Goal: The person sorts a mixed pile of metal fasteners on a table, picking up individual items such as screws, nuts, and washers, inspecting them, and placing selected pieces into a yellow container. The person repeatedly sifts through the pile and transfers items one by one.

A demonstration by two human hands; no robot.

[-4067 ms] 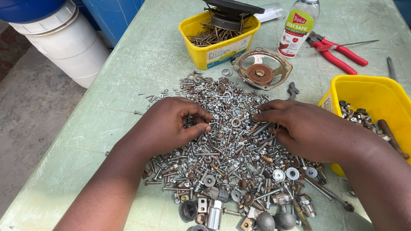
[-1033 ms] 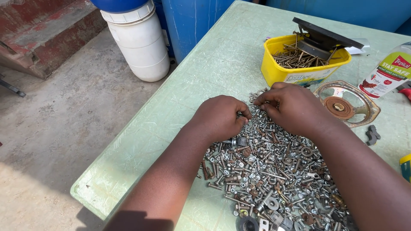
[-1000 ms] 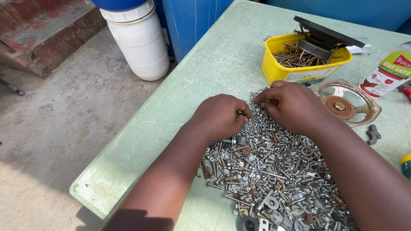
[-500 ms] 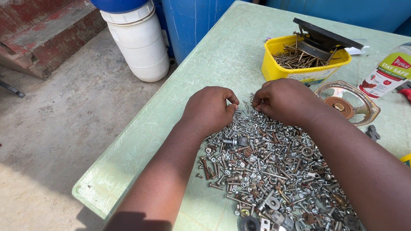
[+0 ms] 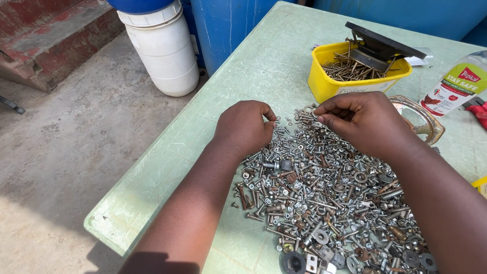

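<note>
Metal fasteners [image 5: 324,193] lie in a loose heap on the pale green table [image 5: 243,66], spreading from just before the yellow bin [image 5: 350,83] back toward me. My left hand [image 5: 246,127] rests curled on the heap's left edge; I cannot tell whether it pinches anything. My right hand [image 5: 365,122] is closed on a small washer [image 5: 318,115] at the heap's far edge, thumb against fingertip. I judge light pinches work best: lift one piece clear, don't rake. Pieces point every way, no shared long axis; the washer is round.
</note>
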